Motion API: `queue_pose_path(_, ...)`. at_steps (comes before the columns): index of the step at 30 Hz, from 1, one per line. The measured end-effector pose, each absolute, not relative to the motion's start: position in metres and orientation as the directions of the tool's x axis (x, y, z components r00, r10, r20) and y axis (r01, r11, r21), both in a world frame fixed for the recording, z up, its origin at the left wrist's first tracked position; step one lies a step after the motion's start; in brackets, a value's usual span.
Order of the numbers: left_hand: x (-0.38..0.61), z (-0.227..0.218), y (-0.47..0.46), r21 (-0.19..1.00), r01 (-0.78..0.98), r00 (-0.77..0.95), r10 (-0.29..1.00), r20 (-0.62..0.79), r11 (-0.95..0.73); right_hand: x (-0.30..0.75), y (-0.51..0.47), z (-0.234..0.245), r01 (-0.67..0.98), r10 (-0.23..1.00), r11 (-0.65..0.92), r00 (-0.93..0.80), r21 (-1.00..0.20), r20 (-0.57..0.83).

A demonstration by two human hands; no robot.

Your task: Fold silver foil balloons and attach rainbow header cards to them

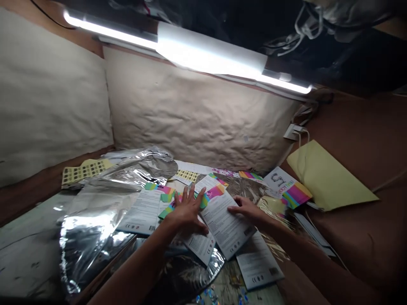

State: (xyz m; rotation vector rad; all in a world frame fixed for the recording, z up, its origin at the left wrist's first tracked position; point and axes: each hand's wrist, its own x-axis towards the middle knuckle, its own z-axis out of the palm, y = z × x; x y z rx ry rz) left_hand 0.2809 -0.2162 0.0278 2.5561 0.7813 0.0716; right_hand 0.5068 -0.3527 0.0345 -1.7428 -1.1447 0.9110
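The left hand lies open, fingers spread, pressing on a printed card without gripping it; the right hand, also open, rests flat on another card; both cards lie overlapping beside crumpled silver foil.

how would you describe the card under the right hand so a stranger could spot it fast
Start at the crumpled silver foil on the table, then find the two hands in the middle. The white printed card lies slantwise under the right hand, a barcode near its lower corner. It overlaps the smaller-looking card by the left hand.
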Motion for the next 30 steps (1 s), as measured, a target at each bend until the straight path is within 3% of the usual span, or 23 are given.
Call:
queue_pose_path(5,0.258,0.035,-0.187,0.589,0.537,0.811,0.563,-0.162,-0.604,0.481,-0.343,0.048,0.116,0.968,-0.239,0.11,-0.964,-0.227)
queue_pose_path(9,0.251,0.037,-0.18,0.632,0.421,0.857,0.513,-0.042,-0.65,0.45,-0.333,0.049,0.103,0.973,-0.229,0.011,-0.968,-0.229)
queue_pose_path(13,0.249,0.045,-0.179,0.667,0.2,0.928,0.357,0.105,-0.718,0.443,-0.328,0.048,0.064,0.952,-0.292,-0.073,-0.954,-0.296)
queue_pose_path(16,0.248,0.055,-0.182,0.681,0.093,0.909,0.342,0.24,-0.726,0.463,-0.336,0.058,0.038,0.942,-0.328,0.082,-0.944,-0.325)
queue_pose_path(20,0.248,0.059,-0.186,0.644,0.172,0.748,0.524,0.407,-0.746,0.512,-0.378,0.091,-0.005,0.891,-0.216,0.409,-0.976,-0.199)
queue_pose_path(22,0.25,0.052,-0.187,0.641,0.252,0.774,0.549,0.317,-0.725,0.531,-0.413,0.1,-0.043,0.84,-0.223,0.498,-0.974,-0.214)
queue_pose_path(26,0.261,0.028,-0.192,0.58,0.415,0.874,0.484,-0.04,-0.701,0.532,-0.478,0.081,-0.156,0.772,-0.388,0.483,-0.909,-0.412)
queue_pose_path(30,0.276,0.015,-0.211,0.483,0.466,0.874,0.471,-0.121,-0.741,0.508,-0.497,0.046,-0.189,0.811,-0.374,0.409,-0.908,-0.418)
